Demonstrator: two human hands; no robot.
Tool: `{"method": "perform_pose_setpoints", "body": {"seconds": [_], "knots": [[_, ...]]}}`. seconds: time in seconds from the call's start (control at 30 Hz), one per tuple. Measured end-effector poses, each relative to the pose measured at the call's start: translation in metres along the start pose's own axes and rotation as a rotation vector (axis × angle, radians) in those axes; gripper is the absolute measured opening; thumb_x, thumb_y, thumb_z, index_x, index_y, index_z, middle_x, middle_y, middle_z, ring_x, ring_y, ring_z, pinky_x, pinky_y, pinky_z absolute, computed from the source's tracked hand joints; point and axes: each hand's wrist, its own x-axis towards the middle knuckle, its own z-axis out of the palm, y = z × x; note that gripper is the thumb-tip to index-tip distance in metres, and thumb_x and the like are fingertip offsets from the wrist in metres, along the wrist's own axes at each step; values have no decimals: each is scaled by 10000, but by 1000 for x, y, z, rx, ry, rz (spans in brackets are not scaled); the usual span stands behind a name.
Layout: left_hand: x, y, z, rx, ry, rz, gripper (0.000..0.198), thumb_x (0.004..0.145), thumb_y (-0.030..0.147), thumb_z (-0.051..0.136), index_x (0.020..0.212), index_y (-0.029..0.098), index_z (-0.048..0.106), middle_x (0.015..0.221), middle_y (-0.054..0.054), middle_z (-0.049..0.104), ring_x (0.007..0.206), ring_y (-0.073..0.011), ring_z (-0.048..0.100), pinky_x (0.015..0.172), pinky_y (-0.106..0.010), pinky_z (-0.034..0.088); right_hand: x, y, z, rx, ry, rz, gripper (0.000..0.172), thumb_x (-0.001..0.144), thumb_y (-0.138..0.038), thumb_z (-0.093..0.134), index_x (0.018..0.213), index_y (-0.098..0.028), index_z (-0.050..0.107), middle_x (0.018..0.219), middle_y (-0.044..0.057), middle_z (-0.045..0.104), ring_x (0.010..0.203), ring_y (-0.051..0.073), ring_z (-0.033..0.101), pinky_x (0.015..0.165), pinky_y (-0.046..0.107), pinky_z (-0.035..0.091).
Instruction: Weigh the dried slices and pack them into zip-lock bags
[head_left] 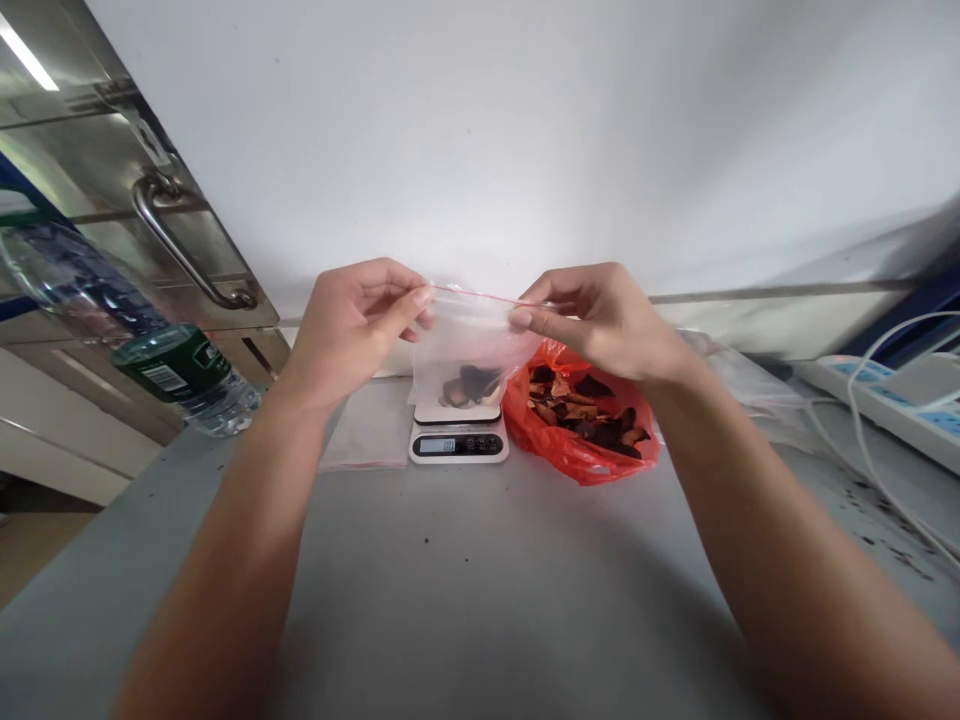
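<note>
Both hands hold a small clear zip bag [465,345] up by its red-lined top edge. My left hand [360,320] pinches the left corner of the top and my right hand [600,315] pinches the right corner. A few dark dried pieces [469,385] lie in the bottom of the bag. The bag hangs just above a small white digital scale [458,437] on the grey table [480,580]. To the right of the scale sits an open red plastic bag [581,425] holding several dark and orange dried slices.
A plastic water bottle [142,335] with a green label stands at the left table edge. A flat clear bag [364,435] lies left of the scale. A white power strip [892,405] and white cables [885,450] lie at the right. A metal door handle [180,245] is at the far left.
</note>
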Motion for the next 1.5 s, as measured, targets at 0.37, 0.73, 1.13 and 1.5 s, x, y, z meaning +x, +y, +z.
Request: {"method": "perform_pose_setpoints", "body": {"seconds": [0.37, 0.73, 1.13, 1.5], "knots": [[3, 1, 4, -34, 41, -4, 106, 862, 243, 718, 763, 219, 689, 702, -1, 730, 681, -165, 732, 629, -272, 618, -8, 3, -18, -78, 97, 108, 352, 725, -574, 853, 671, -264, 697, 732, 50, 710, 749, 236, 651, 684, 416, 535], [2, 3, 1, -50, 44, 36, 73, 874, 232, 703, 809, 202, 718, 731, -7, 732, 717, -168, 733, 641, -275, 612, -9, -1, -25, -81, 139, 81, 431, 672, -584, 868, 586, -254, 606, 637, 12, 605, 605, 159, 505, 553, 348, 440], [-16, 31, 38, 19, -45, 431, 99, 925, 212, 702, 894, 248, 788, 952, -9, 800, 887, -174, 737, 828, -313, 607, -16, -42, -24, -361, -638, 271, 166, 888, -332, 649, 925, -219, 765, 906, 31, 790, 791, 203, 706, 718, 321, 533], [-15, 24, 65, 83, -347, 134, 354, 1036, 453, 533, 1266, 238, 694, 1260, -80, 752, 1164, -244, 699, 996, -344, 570, -79, -21, -129, -448, 498, 148, 269, 818, -330, 720, 1011, -174, 825, 1019, 93, 823, 972, 288, 758, 889, 435, 592]]}}
